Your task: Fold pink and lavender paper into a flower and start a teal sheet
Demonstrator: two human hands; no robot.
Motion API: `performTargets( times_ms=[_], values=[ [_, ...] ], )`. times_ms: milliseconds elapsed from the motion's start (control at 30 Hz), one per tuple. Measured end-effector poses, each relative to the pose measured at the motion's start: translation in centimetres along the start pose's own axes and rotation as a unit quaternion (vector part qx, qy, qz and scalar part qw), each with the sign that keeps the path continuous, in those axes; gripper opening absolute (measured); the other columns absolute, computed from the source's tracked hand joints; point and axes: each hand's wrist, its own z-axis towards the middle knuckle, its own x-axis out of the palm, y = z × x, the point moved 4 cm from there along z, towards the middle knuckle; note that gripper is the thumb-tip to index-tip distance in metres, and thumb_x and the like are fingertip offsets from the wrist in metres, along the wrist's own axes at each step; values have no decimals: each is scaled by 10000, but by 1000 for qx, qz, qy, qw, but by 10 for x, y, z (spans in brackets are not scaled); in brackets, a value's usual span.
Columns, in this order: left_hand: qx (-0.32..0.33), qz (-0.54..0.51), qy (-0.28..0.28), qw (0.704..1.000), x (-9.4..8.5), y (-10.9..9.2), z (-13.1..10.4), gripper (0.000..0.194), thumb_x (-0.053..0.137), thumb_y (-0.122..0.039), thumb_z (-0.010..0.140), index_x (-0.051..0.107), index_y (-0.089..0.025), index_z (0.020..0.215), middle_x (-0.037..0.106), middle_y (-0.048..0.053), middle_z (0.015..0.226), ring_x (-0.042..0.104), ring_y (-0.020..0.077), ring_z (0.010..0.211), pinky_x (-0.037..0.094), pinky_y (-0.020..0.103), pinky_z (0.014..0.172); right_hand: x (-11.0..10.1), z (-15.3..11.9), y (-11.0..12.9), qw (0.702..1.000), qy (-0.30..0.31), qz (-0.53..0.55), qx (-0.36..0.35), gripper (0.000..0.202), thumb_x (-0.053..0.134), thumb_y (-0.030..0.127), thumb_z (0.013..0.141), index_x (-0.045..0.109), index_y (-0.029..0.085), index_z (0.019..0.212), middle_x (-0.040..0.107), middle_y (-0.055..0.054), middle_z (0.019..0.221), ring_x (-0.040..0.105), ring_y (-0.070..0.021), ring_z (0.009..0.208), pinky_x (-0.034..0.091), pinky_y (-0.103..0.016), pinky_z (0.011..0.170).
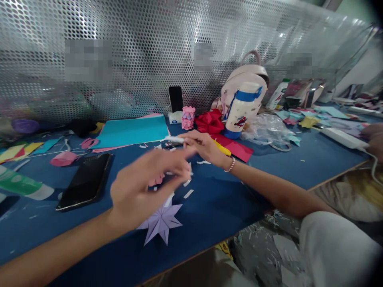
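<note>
My right hand (208, 148) is closed, with a slim white piece (175, 139) sticking out from its fingertips to the left; I cannot make out its kind. My left hand (149, 181) is smeared by motion, thumb and fingers pointing toward my right hand. A small white scrap (190, 172) shows at its fingertips, but whether they grip it is unclear. Below my left hand lies a lilac folded-paper star (163, 223), partly covered by that hand. Behind the fingers a pink folded-paper piece (156, 180) is mostly hidden. White paper strips (188, 194) are scattered around.
A black phone (85, 181) and a green-and-white tube (24, 183) lie left. Blue paper sheets (131, 129) rest behind. Toward the back stand a pink paper model (188, 118), a red paper flower (209, 121), a bottle (241, 111) and a backpack (236, 75). Another person's hand (374, 135) is far right.
</note>
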Motion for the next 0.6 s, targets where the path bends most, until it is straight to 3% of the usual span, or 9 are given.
performTargets(
  times_ms=[67, 133, 200, 267, 400, 500, 600],
  values=[
    [-37, -40, -62, 997, -1, 13, 9, 339, 703, -304, 885, 691, -325, 1223, 718, 18, 973, 685, 185, 803, 623, 340, 730, 2, -1, 4, 984, 54, -156, -65, 209, 533, 262, 978, 737, 230, 1010, 657, -37, 917, 546, -195, 948, 420, -377, 936],
    [-91, -137, -98, 981, -3, 30, 16, 342, 721, -272, 868, 696, -283, 1209, 706, 25, 1002, 682, 163, 861, 615, 292, 804, 5, -4, 8, 973, 58, -209, -80, 155, 602, 236, 943, 740, 236, 1012, 677, -57, 1045, 549, -216, 1030, 402, -407, 978],
    [-132, -206, -115, 963, -5, 44, 19, 312, 721, -266, 868, 702, -252, 1179, 700, 33, 1041, 685, 160, 924, 603, 288, 883, 7, -6, 14, 986, 29, -151, -57, 114, 645, 259, 928, 739, 220, 978, 690, -60, 1082, 579, -203, 1042, 417, -387, 978],
    [-145, -226, -121, 956, -9, 52, 16, 293, 718, -270, 873, 702, -239, 1164, 698, 39, 1064, 684, 166, 973, 592, 302, 933, 11, -7, 20, 1000, 3, -31, 0, 161, 621, 309, 948, 733, 198, 917, 710, -44, 994, 622, -168, 964, 460, -328, 904],
    [-149, -205, -99, 962, -11, 55, 6, 270, 710, -291, 885, 701, -242, 1151, 705, 49, 1102, 690, 194, 1013, 583, 347, 973, 25, -12, 29, 987, 6, 117, 111, 258, 629, 410, 924, 712, 175, 857, 682, -7, 827, 587, -119, 766, 449, -253, 712],
    [-134, -172, -72, 973, -9, 54, 0, 241, 706, -312, 891, 708, -253, 1125, 706, 55, 1147, 690, 223, 1053, 576, 362, 982, 30, -15, 33, 980, 4, 157, 126, 266, 695, 435, 865, 673, 172, 833, 642, 1, 811, 551, -113, 759, 441, -248, 708],
    [-122, -136, -32, 983, -9, 56, -2, 252, 704, -328, 891, 705, -256, 1132, 691, 69, 1228, 681, 255, 1115, 569, 366, 983, 30, -17, 38, 988, -1, 126, 86, 256, 666, 427, 892, 619, 185, 824, 597, 4, 817, 532, -115, 761, 436, -248, 693]
  ],
)
